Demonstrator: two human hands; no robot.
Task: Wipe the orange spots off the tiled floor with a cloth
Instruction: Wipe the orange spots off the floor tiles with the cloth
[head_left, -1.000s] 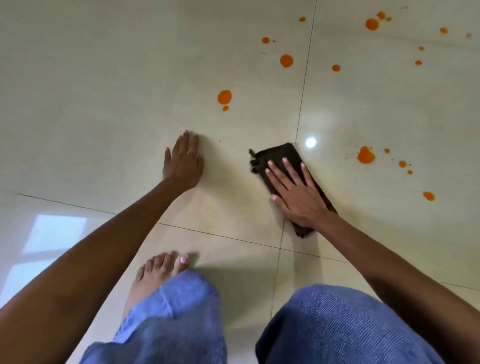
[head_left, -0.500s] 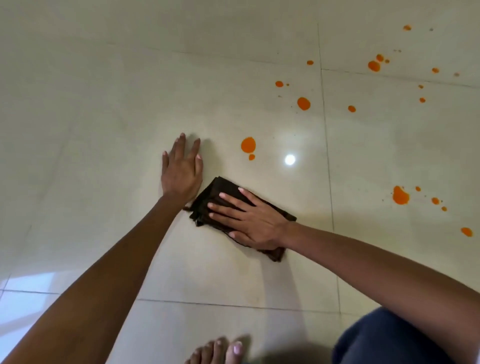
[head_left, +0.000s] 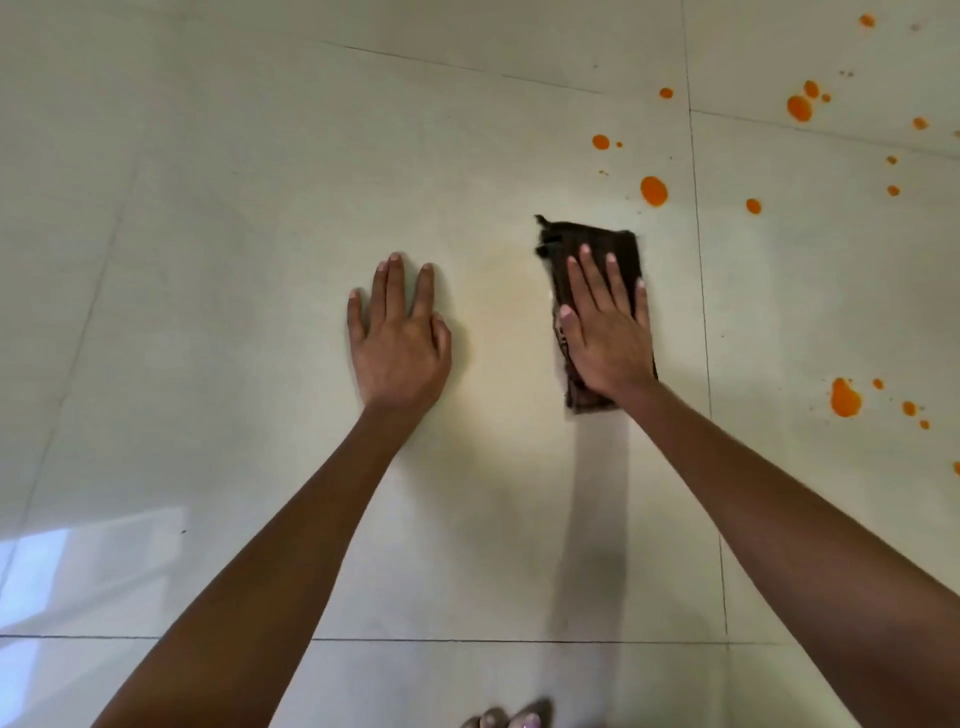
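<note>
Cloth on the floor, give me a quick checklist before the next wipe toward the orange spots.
1. Right hand flat on the cloth: ok.
2. Left hand braced on the tile, clear of the cloth: ok.
3. Nearest spot lies just ahead and right of the cloth, nothing between: ok.
4. All spots wiped: not ok; a cluster remains to the right.
5. Clean side of the cloth facing down: cannot tell.

The pale tiled floor (head_left: 260, 208) looks smooth and glossy, while the dark brown cloth (head_left: 587, 239) appears matt, soft-napped fabric.
</note>
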